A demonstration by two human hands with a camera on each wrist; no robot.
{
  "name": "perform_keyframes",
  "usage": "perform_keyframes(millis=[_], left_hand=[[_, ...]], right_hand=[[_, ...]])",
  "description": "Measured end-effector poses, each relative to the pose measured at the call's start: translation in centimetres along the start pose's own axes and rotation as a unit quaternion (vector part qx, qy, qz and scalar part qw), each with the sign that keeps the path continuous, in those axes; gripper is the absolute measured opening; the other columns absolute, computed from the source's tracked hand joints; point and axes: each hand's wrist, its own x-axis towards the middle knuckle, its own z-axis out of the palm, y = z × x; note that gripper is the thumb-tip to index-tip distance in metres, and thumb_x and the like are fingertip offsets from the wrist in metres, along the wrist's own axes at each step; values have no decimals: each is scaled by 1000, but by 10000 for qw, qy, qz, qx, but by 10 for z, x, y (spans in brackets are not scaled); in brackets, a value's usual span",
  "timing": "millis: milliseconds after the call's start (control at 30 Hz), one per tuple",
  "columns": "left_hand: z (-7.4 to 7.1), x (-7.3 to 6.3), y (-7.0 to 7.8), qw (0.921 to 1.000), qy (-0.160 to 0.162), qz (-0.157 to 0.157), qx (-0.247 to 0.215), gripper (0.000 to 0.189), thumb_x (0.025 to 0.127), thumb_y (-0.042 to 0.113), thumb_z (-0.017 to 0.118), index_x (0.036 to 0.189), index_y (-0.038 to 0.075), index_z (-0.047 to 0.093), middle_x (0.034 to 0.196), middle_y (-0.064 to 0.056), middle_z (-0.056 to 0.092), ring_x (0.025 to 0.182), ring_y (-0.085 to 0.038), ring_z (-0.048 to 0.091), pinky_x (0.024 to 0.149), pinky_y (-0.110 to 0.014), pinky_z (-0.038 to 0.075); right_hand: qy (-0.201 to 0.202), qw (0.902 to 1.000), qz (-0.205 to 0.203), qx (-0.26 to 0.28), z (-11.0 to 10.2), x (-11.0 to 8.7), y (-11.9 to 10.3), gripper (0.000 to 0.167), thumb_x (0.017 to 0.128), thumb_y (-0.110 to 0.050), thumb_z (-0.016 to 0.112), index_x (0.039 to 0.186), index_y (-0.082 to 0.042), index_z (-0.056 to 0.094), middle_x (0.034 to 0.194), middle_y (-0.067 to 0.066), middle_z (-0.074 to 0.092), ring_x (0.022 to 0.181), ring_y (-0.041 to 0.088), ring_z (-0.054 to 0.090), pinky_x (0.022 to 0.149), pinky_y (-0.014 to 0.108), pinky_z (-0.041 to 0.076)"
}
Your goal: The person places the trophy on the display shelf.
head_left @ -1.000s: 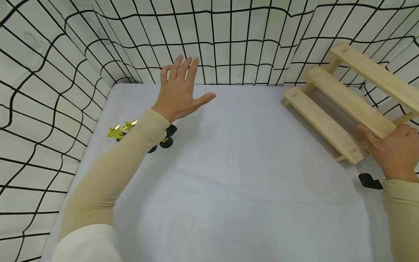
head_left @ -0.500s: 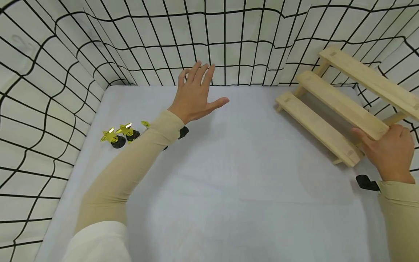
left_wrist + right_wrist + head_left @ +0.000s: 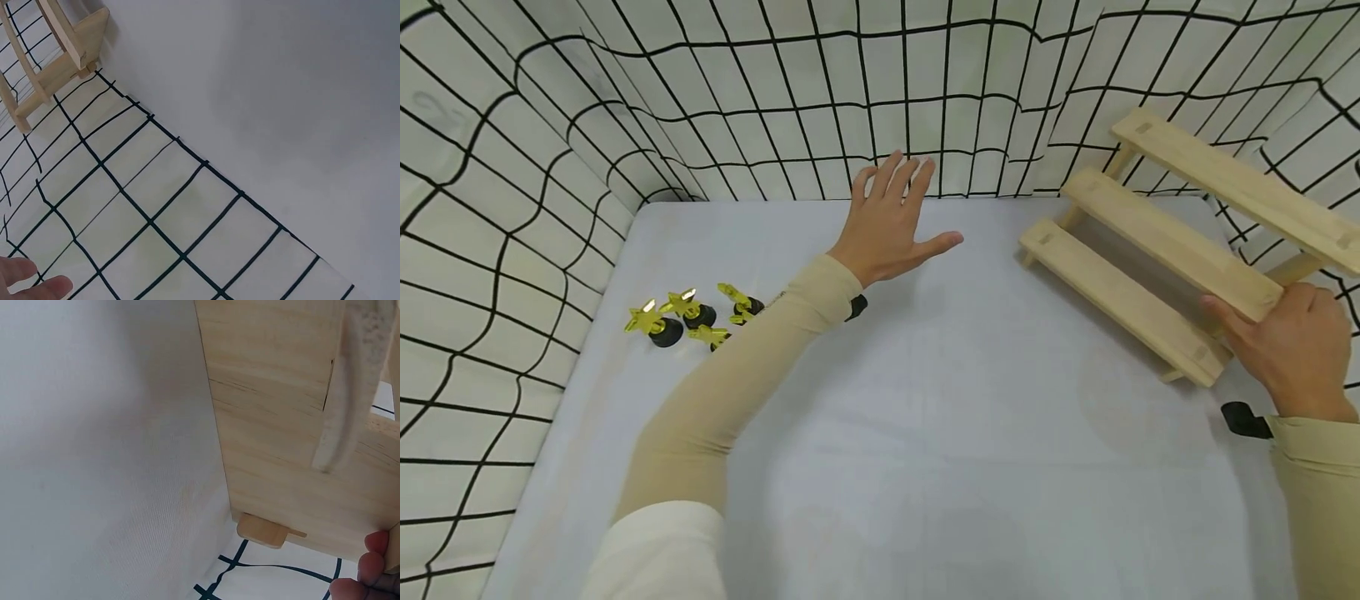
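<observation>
My right hand (image 3: 1296,354) grips the near end of a pale wooden three-tier stepped shelf (image 3: 1172,242), its thumb lying by the middle board. In the right wrist view, fingertips (image 3: 370,567) curl against the wooden side panel (image 3: 269,437). The left hand (image 3: 887,221) hovers over the back of the table with fingers spread and thumb out, holding nothing. Only some of its fingertips (image 3: 47,289) show in the left wrist view. Behind the left forearm stand several small gold star trophies (image 3: 664,330) on black bases; the sleeve partly hides some of them.
A white sheet covers the table (image 3: 955,433). White cloth walls with a black grid pattern (image 3: 880,100) enclose its back and sides. The shelf (image 3: 69,69) stands close to the gridded wall in the left wrist view.
The left hand has moved right, uncovering more of the star trophies. My right hand keeps its grip on the shelf; the whole head view has shifted slightly.
</observation>
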Motion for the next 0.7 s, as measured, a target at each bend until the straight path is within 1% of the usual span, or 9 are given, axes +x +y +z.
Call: perform_keyframes(millis=[33, 100, 233, 267, 333, 433, 500, 567, 700], left_hand=[[1, 2, 3, 10000, -13, 24, 9, 103, 93, 86, 35, 167, 18, 12, 171, -8, 28, 164, -27, 9, 130, -51, 11], [4, 5, 8, 10000, 10, 86, 18, 103, 93, 85, 35, 167, 18, 13, 171, -8, 28, 164, -28, 8, 130, -51, 12], [11, 12, 17, 9998, 50, 180, -52, 101, 93, 84, 38, 167, 18, 15, 170, -8, 29, 164, -29, 8, 130, -51, 14], [13, 14, 19, 9998, 48, 200, -57, 101, 93, 84, 39, 167, 18, 15, 170, -8, 29, 164, -28, 8, 130, -51, 15], [17, 17, 23, 9997, -12, 219, -73, 102, 93, 84, 38, 167, 18, 14, 171, -8, 28, 164, -28, 8, 130, -50, 15], [22, 21, 28, 9996, -128, 259, -70, 102, 93, 84, 37, 167, 19, 11, 172, -7, 26, 164, -27, 7, 131, -50, 14], [25, 25, 32, 9994, -180, 299, -70, 102, 94, 84, 36, 168, 20, 11, 172, -7, 26, 165, -27, 6, 132, -50, 14], [27, 27, 36, 9992, -211, 339, -80, 101, 94, 84, 36, 167, 20, 11, 173, -7, 25, 165, -27, 7, 132, -49, 14], [31, 32, 45, 9987, -210, 450, -83, 100, 94, 83, 38, 167, 19, 13, 171, -7, 28, 164, -26, 9, 132, -48, 15]], right_hand=[[17, 10000, -44, -1, 0, 0, 1, 130, 79, -101, 23, 96, 26, 50, 86, 42, 49, 78, 59, 48, 59, 64, 33], [-58, 10000, -69, 23, -2, 0, 2, 123, 83, -97, 29, 95, 24, 51, 83, 39, 49, 77, 58, 48, 57, 61, 32], [-777, 9961, 414, 34, -6, 2, 1, 112, 86, -89, 42, 102, 22, 51, 85, 35, 48, 80, 54, 48, 59, 58, 33], [-878, 9951, 456, 33, -6, 3, 0, 108, 88, -85, 47, 103, 22, 52, 86, 34, 48, 81, 53, 48, 60, 58, 34], [-1096, 9924, 555, 2, -8, 3, -1, 104, 89, -81, 51, 105, 22, 51, 87, 34, 48, 82, 53, 48, 61, 58, 35], [-1111, 9927, 471, 34, -8, 3, -2, 105, 88, -82, 51, 104, 21, 51, 85, 34, 49, 80, 53, 49, 60, 58, 36], [-1167, 9921, 463, 57, -9, 2, -2, 103, 87, -83, 52, 99, 19, 50, 82, 32, 48, 76, 49, 48, 57, 53, 35], [-1135, 9928, 376, 102, -10, 1, -2, 99, 86, -82, 55, 94, 16, 49, 79, 29, 47, 71, 46, 47, 53, 49, 33], [-1131, 9931, 239, 176, -11, 1, -2, 92, 86, -78, 61, 86, 12, 48, 74, 25, 45, 66, 39, 43, 51, 41, 28]])
